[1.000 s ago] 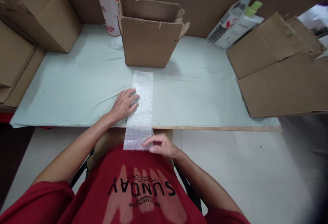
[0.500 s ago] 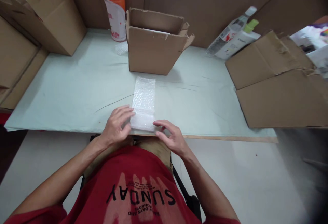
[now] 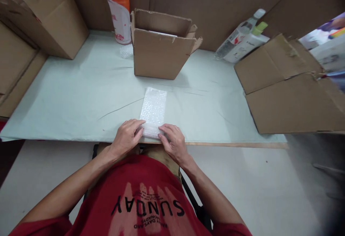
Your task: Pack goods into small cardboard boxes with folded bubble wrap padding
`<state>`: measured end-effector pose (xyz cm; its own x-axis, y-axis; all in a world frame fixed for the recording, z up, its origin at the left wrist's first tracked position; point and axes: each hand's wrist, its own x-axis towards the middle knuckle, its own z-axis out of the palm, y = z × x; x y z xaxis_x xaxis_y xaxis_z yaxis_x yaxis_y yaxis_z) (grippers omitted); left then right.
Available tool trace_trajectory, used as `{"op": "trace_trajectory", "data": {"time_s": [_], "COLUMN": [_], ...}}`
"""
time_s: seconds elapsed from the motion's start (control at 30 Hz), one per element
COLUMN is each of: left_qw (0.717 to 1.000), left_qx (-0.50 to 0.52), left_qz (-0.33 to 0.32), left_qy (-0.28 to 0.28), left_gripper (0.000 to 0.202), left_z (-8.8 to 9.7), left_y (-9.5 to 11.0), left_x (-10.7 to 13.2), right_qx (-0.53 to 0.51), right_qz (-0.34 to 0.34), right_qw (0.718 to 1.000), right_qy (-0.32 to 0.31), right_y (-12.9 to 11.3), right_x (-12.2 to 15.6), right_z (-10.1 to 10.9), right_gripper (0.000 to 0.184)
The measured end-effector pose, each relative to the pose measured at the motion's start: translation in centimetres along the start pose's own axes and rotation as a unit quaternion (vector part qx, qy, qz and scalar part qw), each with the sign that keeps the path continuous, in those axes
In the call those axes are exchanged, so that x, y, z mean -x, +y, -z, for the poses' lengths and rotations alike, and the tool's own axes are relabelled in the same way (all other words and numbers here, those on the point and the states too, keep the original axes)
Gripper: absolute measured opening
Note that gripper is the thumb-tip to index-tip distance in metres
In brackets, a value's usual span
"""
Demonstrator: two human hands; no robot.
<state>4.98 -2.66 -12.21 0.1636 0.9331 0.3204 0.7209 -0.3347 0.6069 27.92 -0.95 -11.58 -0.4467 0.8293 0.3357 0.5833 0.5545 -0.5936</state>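
A narrow piece of bubble wrap [image 3: 154,106] lies at the table's near edge, its lower end folded into a thicker band. My left hand [image 3: 128,133] pinches the left side of that band between thumb and fingers. On the opposite side, my right hand [image 3: 173,140] has thumb and fingertips closed on the right end of the band. The far end of the wrap lies loose on the pale cover. Whether anything is inside the folded part cannot be made out.
An open cardboard box [image 3: 159,54] stands beyond the wrap, with an orange-topped bottle [image 3: 118,9] behind its left side. A clear bottle [image 3: 237,36] and a white bottle [image 3: 246,47] lean near the right-hand box [image 3: 293,99]. Another box [image 3: 58,20] stands left on the covered table [image 3: 81,95].
Both hands have closed in on the wrap's near end, the right moving left and the left slightly right. The flat length looks shorter and tilts a little to the right.
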Motion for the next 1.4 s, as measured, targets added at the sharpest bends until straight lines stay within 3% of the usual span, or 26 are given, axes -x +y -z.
{"op": "trace_trajectory", "data": {"time_s": [0.17, 0.3, 0.4, 0.5, 0.6, 0.7, 0.8, 0.9, 1.03, 1.13, 1.23, 1.33, 1.4], "left_qw": [0.999, 0.996, 0.996, 0.999, 0.999, 0.998, 0.997, 0.998, 0.999, 0.994, 0.949, 0.834, 0.758], "left_qx": [-0.027, 0.001, 0.026, -0.001, -0.044, -0.046, -0.006, 0.024, -0.022, 0.015, 0.186, 0.415, 0.517], "left_qz": [-0.022, -0.093, -0.074, -0.035, -0.012, -0.042, -0.073, -0.042, 0.033, 0.112, 0.247, 0.353, 0.389], "left_qy": [0.024, -0.002, -0.03, -0.016, 0.005, 0.019, -0.001, -0.033, -0.025, 0.006, 0.059, 0.085, 0.085], "left_gripper": [0.022, 0.026, 0.031, 0.029, 0.028, 0.03, 0.032, 0.031, 0.028, 0.035, 0.057, 0.079, 0.088], "left_z": [-0.3, 0.9, 1.2, 0.6, -0.2, -0.1, 0.7, 1.3, 1.1, 0.8, 0.7, 0.6, 0.3], "left_y": [0.2, 0.6, 0.7, 0.5, 0.2, 0.1, 0.3, 0.5, 0.4, 0.5, 1.2, 2.4, 3.2], "left_x": [-0.5, 0.6, 1.0, 0.4, -0.5, -0.5, 0.5, 1.1, 0.2, -0.7, -0.6, -0.3, -0.3], "right_qx": [0.097, 0.007, -0.048, 0.012, 0.086, 0.106, 0.025, -0.03, 0.076, 0.104, 0.026, -0.118, -0.176], "right_qz": [0.07, 0.024, -0.012, 0.002, 0.057, 0.072, 0.032, -0.004, 0.022, 0.038, -0.043, -0.123, -0.118], "right_qw": [0.992, 0.998, 0.997, 1.0, 0.994, 0.99, 0.998, 0.997, 0.995, 0.99, 0.998, 0.985, 0.975], "right_qy": [-0.043, -0.059, -0.067, -0.023, -0.034, -0.052, -0.054, -0.069, -0.06, -0.083, -0.038, -0.037, -0.068], "right_y": [-0.1, 0.2, 0.2, 0.0, 0.0, 0.3, 0.4, 0.1, -0.4, -0.3, 0.0, -0.1, -0.4], "right_x": [0.0, -0.3, 0.0, 0.2, -0.1, -0.7, -0.8, -0.3, -0.2, -1.2, -2.3, -2.6, -2.3], "right_z": [-0.3, -0.3, 0.2, 0.5, 0.1, -0.5, -0.3, 0.3, 0.3, -0.7, -1.3, -1.3, -1.1], "right_gripper": [0.023, 0.022, 0.024, 0.025, 0.03, 0.026, 0.023, 0.027, 0.033, 0.032, 0.027, 0.028, 0.027]}}
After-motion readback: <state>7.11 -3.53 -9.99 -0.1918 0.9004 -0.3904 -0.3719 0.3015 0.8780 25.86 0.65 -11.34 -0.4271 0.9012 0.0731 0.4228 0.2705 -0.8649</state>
